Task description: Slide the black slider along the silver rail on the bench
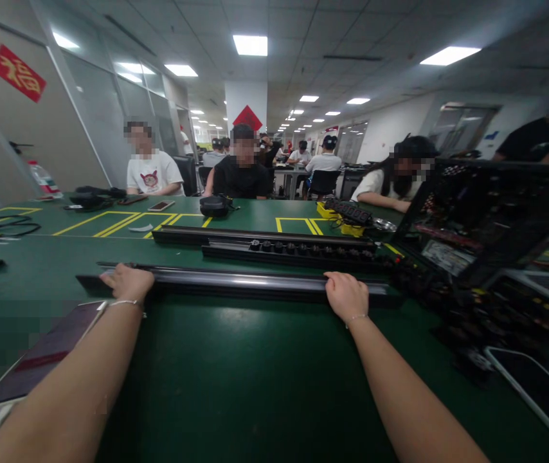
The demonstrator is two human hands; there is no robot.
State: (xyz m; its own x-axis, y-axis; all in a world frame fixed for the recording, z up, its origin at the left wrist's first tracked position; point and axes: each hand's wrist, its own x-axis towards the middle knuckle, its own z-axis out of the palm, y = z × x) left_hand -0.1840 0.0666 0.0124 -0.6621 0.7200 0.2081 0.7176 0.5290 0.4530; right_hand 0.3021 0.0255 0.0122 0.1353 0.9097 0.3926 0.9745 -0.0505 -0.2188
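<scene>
Across a green table [236, 379], the left hand [130, 283] and right hand [348, 296] curl their fingers over a long black rail [240, 281] near its two ends; just beyond lie two more rails [174, 236], one holding small round parts [303, 249]; a tablet [47, 354] sits by the left forearm [91, 379]; people [242, 173] sit opposite.

one table [245, 386], green top, yellow lines marked across the far half. near left: one tablet [45, 357], pale rim, screen up. near right: one pale-rimmed device [537, 395], dark face up. middle: one long black rail [236, 281], crosswise; beyond it, two further rails [265, 236], the nearer bearing round dark pieces [291, 248]. right: one open black case [496, 212], small black parts [477, 321] heaped in front. far side: one phone [161, 206], one black pouch [213, 206], one white scrap [141, 228], one red-capped bottle [42, 179], upright.
</scene>
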